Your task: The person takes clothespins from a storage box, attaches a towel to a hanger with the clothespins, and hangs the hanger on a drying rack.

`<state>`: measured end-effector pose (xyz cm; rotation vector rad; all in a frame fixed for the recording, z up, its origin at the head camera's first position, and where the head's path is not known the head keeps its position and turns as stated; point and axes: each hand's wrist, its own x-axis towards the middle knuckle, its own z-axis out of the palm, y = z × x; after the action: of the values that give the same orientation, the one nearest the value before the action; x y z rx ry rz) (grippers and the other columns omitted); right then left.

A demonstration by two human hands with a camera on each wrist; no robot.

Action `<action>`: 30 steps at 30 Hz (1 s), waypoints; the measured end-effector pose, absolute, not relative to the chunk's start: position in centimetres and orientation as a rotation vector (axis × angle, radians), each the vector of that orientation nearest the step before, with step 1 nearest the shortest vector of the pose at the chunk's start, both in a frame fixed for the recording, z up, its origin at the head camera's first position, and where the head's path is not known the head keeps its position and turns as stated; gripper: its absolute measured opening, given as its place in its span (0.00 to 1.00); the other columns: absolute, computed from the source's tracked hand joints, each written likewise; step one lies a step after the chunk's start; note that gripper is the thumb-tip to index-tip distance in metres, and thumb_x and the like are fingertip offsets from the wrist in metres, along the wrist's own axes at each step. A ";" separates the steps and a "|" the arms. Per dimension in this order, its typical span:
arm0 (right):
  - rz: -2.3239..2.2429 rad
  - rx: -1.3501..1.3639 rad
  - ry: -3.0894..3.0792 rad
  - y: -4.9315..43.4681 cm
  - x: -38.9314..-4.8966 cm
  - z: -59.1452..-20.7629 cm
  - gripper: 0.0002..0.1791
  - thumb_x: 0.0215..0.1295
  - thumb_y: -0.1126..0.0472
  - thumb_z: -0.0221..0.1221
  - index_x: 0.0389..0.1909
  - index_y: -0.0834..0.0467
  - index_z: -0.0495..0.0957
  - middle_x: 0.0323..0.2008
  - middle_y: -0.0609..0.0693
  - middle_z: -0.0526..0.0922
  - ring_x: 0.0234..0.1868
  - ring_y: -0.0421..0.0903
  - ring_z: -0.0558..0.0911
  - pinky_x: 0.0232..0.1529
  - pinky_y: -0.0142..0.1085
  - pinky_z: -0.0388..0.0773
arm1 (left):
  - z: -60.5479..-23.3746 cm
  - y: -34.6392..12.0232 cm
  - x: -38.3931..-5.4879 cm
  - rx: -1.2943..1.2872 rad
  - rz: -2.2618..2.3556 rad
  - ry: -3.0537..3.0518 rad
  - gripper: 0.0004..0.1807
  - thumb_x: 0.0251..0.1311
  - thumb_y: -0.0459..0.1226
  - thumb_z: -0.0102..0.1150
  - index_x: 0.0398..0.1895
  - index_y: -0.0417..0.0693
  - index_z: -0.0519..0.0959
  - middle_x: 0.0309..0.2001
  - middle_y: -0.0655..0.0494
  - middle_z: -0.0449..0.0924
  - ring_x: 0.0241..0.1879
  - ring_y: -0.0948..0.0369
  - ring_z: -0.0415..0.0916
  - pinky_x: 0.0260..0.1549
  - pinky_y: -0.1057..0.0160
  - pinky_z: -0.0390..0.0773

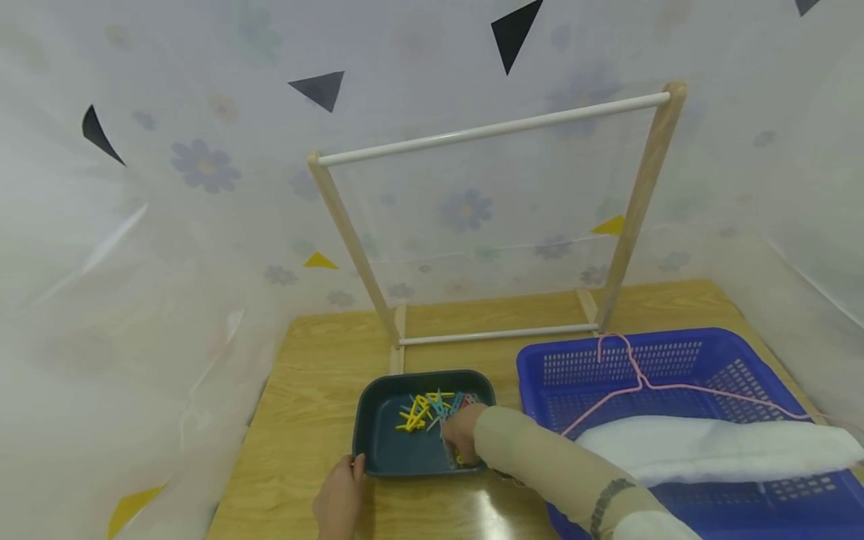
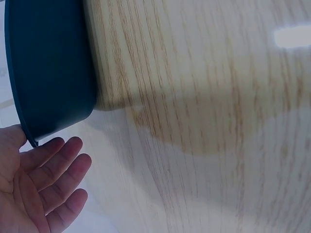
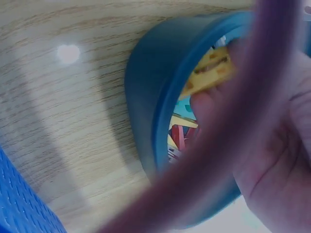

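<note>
A dark teal tray [image 1: 381, 450] stands on the wooden table with several yellow, blue and red clothespins [image 1: 417, 412] inside. My left hand [image 1: 340, 495] is at its near left corner. In the left wrist view, the thumb and index finger of the left hand [image 2: 46, 187] pinch the tray's rim [image 2: 29, 131], while the other fingers are spread loosely below. My right hand [image 1: 462, 431] reaches down into the tray's right side. Seen from the right wrist, a yellow clothespin [image 3: 206, 80] is between thumb and fingers, above other clothespins; a blurred purple band hides part of the hand.
To the right stands a blue plastic basket [image 1: 540, 367], holding a pink hanger [image 1: 641, 386] and a folded white cloth [image 1: 715, 450]. Behind the tray rises a rack [image 1: 499, 131] with white bars and wooden posts. Flower-patterned sheeting [image 1: 202, 322] surrounds the table [image 1: 283, 420].
</note>
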<state>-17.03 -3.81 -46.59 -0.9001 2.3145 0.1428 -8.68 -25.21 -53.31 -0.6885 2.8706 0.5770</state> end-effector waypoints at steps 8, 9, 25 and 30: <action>0.028 -0.872 2.395 -4.2 -17.3 -46.2 0.15 0.51 0.67 0.60 0.16 0.52 0.65 0.15 0.43 0.64 0.16 0.38 0.61 0.18 0.31 0.60 | -53.2 -25.2 -8.5 -0.651 0.583 2.918 0.20 0.65 0.46 0.42 0.38 0.38 0.76 0.32 0.46 0.79 0.32 0.50 0.77 0.24 0.52 0.73; 0.011 -0.864 2.398 -4.2 -17.4 -46.1 0.15 0.50 0.67 0.61 0.16 0.52 0.64 0.14 0.43 0.63 0.16 0.38 0.61 0.18 0.31 0.59 | -53.2 -25.2 -8.4 -0.648 0.584 2.922 0.20 0.65 0.46 0.42 0.38 0.38 0.76 0.32 0.47 0.79 0.32 0.50 0.77 0.24 0.53 0.73; -0.173 -0.939 2.381 -4.2 -19.0 -44.5 0.18 0.49 0.66 0.63 0.44 0.56 0.76 0.33 0.42 0.76 0.27 0.37 0.71 0.26 0.31 0.70 | -53.3 -25.5 -8.3 -0.598 0.571 2.886 0.25 0.66 0.49 0.38 0.42 0.36 0.75 0.35 0.46 0.80 0.33 0.48 0.78 0.25 0.50 0.74; -0.209 -0.924 2.388 -4.0 -19.0 -43.8 0.16 0.50 0.67 0.61 0.43 0.56 0.76 0.32 0.43 0.75 0.27 0.38 0.71 0.25 0.32 0.69 | -53.2 -25.5 -8.4 -0.596 0.572 2.890 0.24 0.66 0.49 0.39 0.42 0.36 0.75 0.34 0.45 0.80 0.32 0.48 0.78 0.25 0.50 0.75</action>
<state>-19.05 -4.01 -43.81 -0.9243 2.3883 -0.2093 -8.40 -25.49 -53.20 -0.5957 2.8901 0.5715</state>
